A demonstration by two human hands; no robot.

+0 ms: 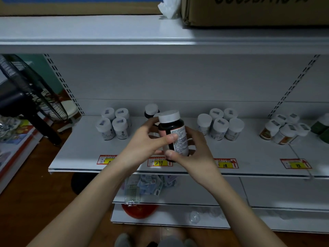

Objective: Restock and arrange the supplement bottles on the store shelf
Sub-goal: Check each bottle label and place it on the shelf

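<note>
White shelving [85, 154] fills the view, and above its front edge a dark supplement bottle [173, 136] is held nearly upright, white cap up, long axis vertical and leaning slightly left. The left hand [149, 139] and right hand [194, 154] both grip it, thumbs on the label. Clusters of white-capped bottles [114, 124] stand behind.

Both forearms are shown bare, no sleeves being seen. The left hand [151, 139] and right hand [194, 152] are ungloved; no rings are visible.
</note>
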